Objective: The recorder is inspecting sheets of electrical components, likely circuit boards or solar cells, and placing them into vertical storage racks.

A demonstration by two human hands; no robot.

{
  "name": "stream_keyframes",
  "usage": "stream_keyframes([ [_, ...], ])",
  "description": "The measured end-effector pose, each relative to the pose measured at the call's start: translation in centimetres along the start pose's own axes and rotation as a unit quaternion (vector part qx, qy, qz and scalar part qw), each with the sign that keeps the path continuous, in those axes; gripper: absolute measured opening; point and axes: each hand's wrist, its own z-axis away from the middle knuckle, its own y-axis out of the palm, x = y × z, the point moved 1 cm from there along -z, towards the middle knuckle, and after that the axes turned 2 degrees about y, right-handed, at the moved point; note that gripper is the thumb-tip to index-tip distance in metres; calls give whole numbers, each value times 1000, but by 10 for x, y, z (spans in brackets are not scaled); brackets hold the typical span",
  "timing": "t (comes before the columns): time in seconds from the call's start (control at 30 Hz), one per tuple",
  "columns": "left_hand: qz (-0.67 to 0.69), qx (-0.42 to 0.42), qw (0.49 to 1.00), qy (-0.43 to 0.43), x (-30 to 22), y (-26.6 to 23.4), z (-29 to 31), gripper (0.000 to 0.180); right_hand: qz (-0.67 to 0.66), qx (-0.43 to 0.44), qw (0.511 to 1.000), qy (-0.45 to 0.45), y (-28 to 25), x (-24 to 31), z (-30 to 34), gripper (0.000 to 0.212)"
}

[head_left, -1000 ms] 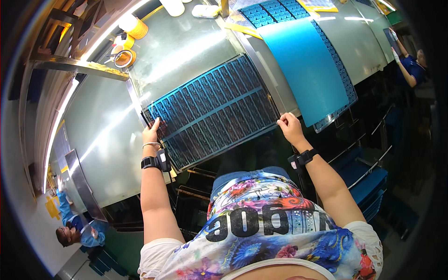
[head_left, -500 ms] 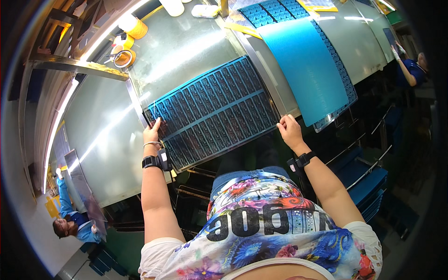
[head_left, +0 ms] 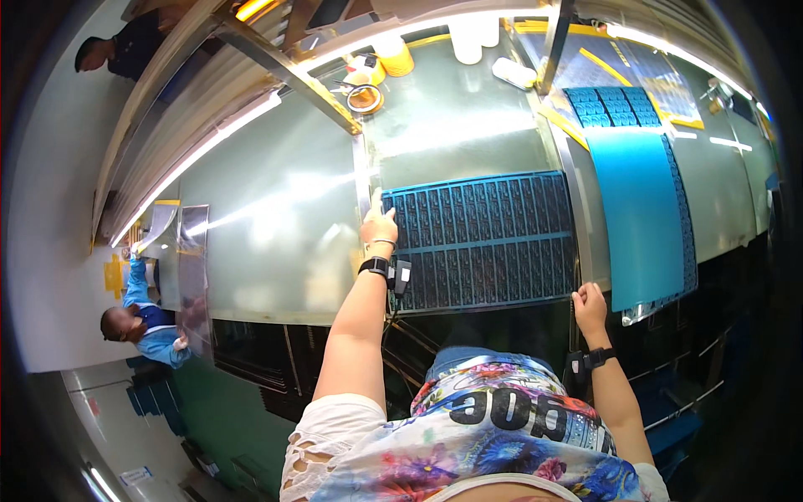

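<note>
Blue-patterned sheet (head_left: 489, 240) lies across the worktable (head_left: 477, 100), not yet released: right hand (head_left: 590, 309) pinching its near corner, left hand (head_left: 380, 228) possibly gripping, unclear.

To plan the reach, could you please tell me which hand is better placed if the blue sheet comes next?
Probably the right hand: it is by the near right corner of the panel, close to the blue sheet. The left hand is at the panel's left edge, across the panel from the sheet.
</note>
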Motion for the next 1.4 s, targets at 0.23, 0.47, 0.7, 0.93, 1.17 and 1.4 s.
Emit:
stream_keyframes([
  [0.23,-225,118,966,46,-9,-3,-11,53,20,-1,1000,-5,-1,7,-6,13],
  [0.47,-252,-15,957,140,-23,1,-2,49,245,-55,949,-190,-12,62,-32,52],
  [0.7,-206,-13,969,137,-10,22,10,54,302,-103,919,-233,29,77,-168,47],
  [0.93,-178,-36,975,129,-11,25,14,57,379,-90,894,-219,45,76,-195,48],
  [1.17,-190,-34,978,84,-16,29,17,65,350,-75,896,-262,21,47,-129,50],
  [1.4,-208,-36,974,79,-15,24,17,69,330,16,920,-209,-10,16,26,51],
])
